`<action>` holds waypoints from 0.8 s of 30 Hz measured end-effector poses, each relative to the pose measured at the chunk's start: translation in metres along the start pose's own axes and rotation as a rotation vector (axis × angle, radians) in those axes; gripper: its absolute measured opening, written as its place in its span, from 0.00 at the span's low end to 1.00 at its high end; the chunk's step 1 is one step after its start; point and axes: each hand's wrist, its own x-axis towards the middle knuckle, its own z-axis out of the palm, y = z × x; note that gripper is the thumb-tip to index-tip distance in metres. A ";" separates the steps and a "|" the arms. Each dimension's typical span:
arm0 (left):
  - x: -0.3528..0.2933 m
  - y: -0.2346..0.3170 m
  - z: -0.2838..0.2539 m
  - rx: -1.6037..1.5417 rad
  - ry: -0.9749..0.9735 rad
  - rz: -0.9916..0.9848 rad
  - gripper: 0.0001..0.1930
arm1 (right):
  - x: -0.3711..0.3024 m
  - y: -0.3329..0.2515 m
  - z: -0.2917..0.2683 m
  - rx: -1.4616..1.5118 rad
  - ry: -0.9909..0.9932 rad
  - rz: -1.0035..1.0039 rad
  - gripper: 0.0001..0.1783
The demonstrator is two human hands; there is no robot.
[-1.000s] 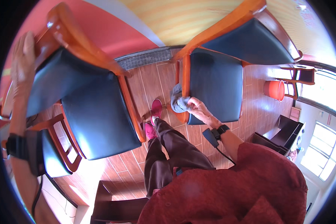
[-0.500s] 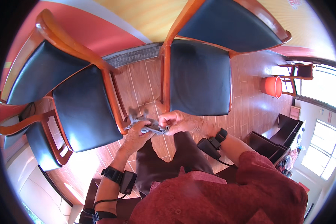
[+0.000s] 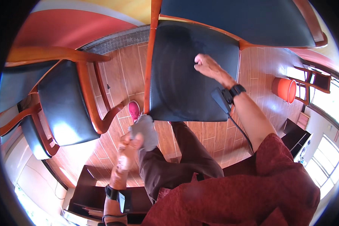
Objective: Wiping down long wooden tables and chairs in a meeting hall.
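Note:
A grey cloth (image 3: 145,132) hangs from my left hand (image 3: 129,147), whose fingers are closed on its near edge, beside my left thigh. My right hand (image 3: 208,67) is over the black padded seat (image 3: 188,86) of a wooden chair in front of me, its fingers curled in. Nothing shows in that hand, and whether it touches the seat I cannot tell. The chair's dark backrest (image 3: 248,22) rises beyond the seat.
Another black-seated wooden chair (image 3: 66,109) stands at left. An orange bucket (image 3: 284,90) is on the wood-look floor at far right, next to a small dark chair (image 3: 318,83). Dark low furniture (image 3: 84,188) stands behind me. My left foot wears a pink shoe (image 3: 133,109).
My two hands, together on the cloth before, have parted. The left keeps the cloth, now hanging loose, and has drawn back; the right has let go and reached forward over the seat.

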 end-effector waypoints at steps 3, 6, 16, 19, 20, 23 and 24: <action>0.041 0.006 0.057 0.423 -0.328 0.202 0.11 | 0.033 -0.017 -0.004 -0.300 0.080 0.079 0.18; 0.109 -0.028 0.066 1.361 -0.404 0.797 0.15 | 0.068 -0.037 -0.005 -0.456 -0.024 0.289 0.21; 0.197 -0.067 0.053 1.452 -0.131 0.981 0.17 | 0.096 -0.070 -0.012 -0.807 -0.394 0.396 0.15; 0.260 -0.020 0.070 1.281 0.054 1.247 0.09 | 0.102 -0.068 -0.004 -0.808 -0.370 0.419 0.15; 0.276 -0.005 0.078 1.285 0.033 1.120 0.08 | 0.102 -0.065 -0.003 -0.825 -0.368 0.424 0.15; 0.314 0.029 0.091 1.296 0.103 1.064 0.16 | 0.106 -0.068 0.006 -0.786 -0.354 0.391 0.16; 0.317 0.029 0.095 1.230 0.190 1.221 0.19 | 0.107 -0.066 0.006 -0.795 -0.357 0.399 0.16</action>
